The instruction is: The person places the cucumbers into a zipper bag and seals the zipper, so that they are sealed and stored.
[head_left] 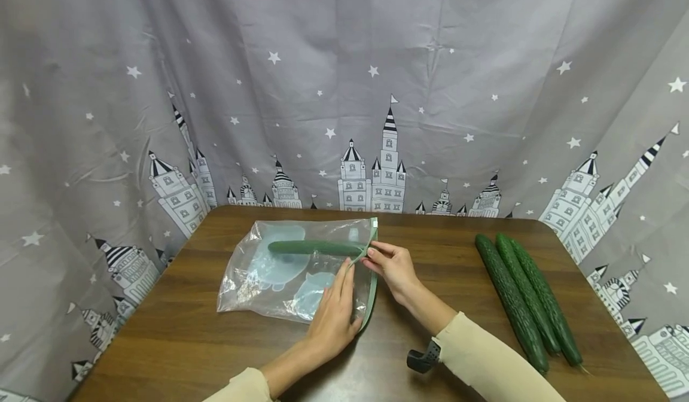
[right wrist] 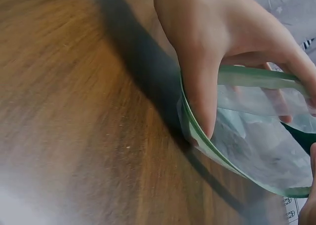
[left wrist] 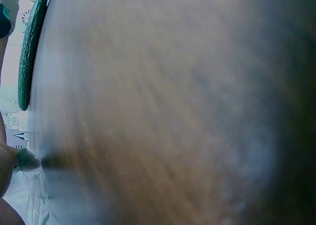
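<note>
A clear zipper bag (head_left: 242, 276) with a green-edged mouth and pale blue prints lies flat on the table. Inside it a cucumber (head_left: 312, 247) lies lengthwise, one end close to the mouth. My left hand (head_left: 331, 315) holds the bag's near side, its long fingers over the top film. In the right wrist view that hand's thumb (right wrist: 201, 94) is at the mouth, and the green rim (right wrist: 259, 77) runs beside it. My right hand (head_left: 395, 270) pinches the rim by the cucumber's end; only part of it (right wrist: 308, 205) shows in the right wrist view.
Three cucumbers (head_left: 530, 300) lie side by side on the right of the brown wooden table (head_left: 177, 336). A white slider (head_left: 374, 223) sits at the mouth's far corner. A grey curtain (head_left: 301, 103) with castles and stars hangs behind. The left wrist view is mostly blurred.
</note>
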Available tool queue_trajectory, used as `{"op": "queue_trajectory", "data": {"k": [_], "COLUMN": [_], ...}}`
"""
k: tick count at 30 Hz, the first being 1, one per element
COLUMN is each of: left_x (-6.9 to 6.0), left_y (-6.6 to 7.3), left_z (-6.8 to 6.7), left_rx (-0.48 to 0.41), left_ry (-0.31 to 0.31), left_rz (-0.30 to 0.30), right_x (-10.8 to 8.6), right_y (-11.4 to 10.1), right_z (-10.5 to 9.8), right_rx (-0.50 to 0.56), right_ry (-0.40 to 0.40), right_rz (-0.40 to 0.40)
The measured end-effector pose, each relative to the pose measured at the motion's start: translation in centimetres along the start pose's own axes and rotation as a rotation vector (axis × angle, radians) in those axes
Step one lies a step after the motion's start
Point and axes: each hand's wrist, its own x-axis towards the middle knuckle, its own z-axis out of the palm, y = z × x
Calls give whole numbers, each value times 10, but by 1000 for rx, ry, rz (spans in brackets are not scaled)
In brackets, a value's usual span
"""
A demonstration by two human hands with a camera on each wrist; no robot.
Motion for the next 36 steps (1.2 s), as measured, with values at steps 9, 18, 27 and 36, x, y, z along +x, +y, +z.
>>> {"op": "queue_trajectory", "data": {"k": [9,18,27,36], "left_x": [-3,-1,1,8], "left_y": [-2,-3,-3,0], "left_z": [2,0,2,4], "left_rx": [-48,-61,-88,-83], "left_ry": [35,32,27,44], "left_rz": [-1,-16,-34,-78], "right_x": [6,20,32,31], "right_y": [8,11,14,11], "right_z": [7,14,12,0], "right_rx": [-27,-271,-717,-662], "right_ry": [-68,-126,11,-81], "right_rz": [22,-18,-103,-35]}}
